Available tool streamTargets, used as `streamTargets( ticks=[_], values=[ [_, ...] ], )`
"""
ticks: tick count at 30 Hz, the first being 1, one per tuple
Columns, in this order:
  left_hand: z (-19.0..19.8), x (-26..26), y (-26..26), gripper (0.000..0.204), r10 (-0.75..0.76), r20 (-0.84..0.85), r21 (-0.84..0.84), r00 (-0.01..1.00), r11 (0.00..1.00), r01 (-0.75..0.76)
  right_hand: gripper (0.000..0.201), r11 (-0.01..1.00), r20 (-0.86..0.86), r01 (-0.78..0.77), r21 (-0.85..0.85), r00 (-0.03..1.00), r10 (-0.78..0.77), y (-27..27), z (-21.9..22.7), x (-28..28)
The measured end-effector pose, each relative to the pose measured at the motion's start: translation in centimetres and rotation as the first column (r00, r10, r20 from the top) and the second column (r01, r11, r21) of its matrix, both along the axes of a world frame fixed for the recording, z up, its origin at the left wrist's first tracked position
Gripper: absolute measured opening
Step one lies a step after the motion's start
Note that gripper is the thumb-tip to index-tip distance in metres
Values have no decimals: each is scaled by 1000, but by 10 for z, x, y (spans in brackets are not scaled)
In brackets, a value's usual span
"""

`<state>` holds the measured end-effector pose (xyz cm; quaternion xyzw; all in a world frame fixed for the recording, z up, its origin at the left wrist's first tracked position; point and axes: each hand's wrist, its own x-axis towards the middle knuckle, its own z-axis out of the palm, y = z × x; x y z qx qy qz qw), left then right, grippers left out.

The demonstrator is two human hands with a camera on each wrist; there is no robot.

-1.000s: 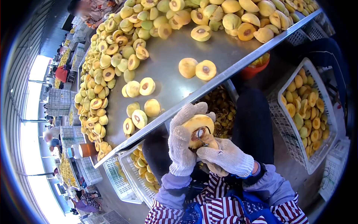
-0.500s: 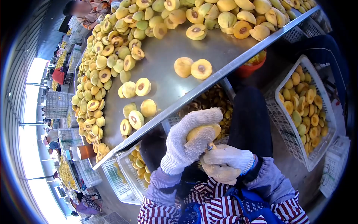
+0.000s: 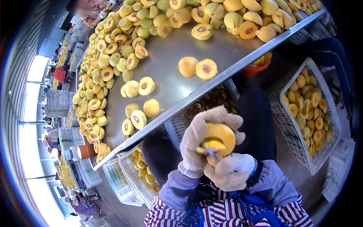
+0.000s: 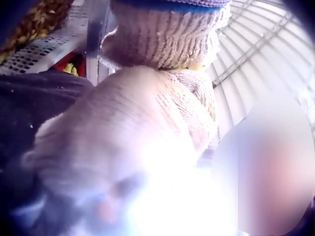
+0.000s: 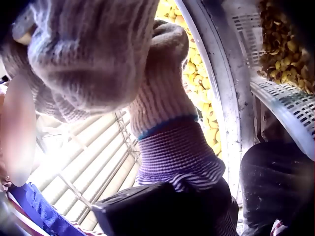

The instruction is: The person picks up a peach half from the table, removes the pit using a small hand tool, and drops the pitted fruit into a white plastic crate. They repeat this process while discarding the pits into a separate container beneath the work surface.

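In the head view my gloved left hand (image 3: 193, 139) holds a yellow peach half (image 3: 223, 136), its fingers curled round the far side. My gloved right hand (image 3: 231, 172) grips a small pitting knife (image 3: 212, 153) with a curved metal blade, which lies against the fruit's near side. A yellow piece of flesh (image 3: 214, 145) stands at the blade, blurred. Both hands are close together above the lap. White knitted glove fabric (image 4: 123, 113) fills much of the left wrist view, with glare below it. Folded glove fingers (image 5: 88, 59) fill the right wrist view's upper left.
A metal table (image 3: 166, 60) bears a heap of peach halves (image 3: 98, 75) and several loose ones near its edge. Below that edge sits a crate of dark scraps (image 3: 176, 130). White crates of halves stand at right (image 3: 332, 143) and left (image 3: 126, 185). Other people sit farther off.
The left hand turned over the peach half, hiding its pit face, then opened it back to view. The pit seen in the loop earlier no longer shows; a flesh piece now stands at the blade.
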<state>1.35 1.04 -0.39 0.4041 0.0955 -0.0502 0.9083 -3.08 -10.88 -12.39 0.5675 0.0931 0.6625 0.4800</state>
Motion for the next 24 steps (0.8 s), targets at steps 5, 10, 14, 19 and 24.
streamTargets(
  ticks=[5,10,14,19,24],
  values=[
    [-15,3,12,59,224,-177,30,958,974,-223,36,905,269,-184,-384,915,300,-22,17,16],
    [-13,-32,58,66,384,-51,274,922,893,-357,28,704,909,575,-416,291,299,-22,75,58],
    [-5,-96,122,54,647,157,694,747,466,-549,31,659,892,625,-418,145,428,-16,86,64],
    [-18,-157,190,32,370,100,801,924,-580,146,30,570,782,746,-344,-109,614,3,80,54],
    [23,-55,152,32,331,156,985,930,-119,-123,30,534,700,795,-288,-206,684,14,85,51]
  ],
)
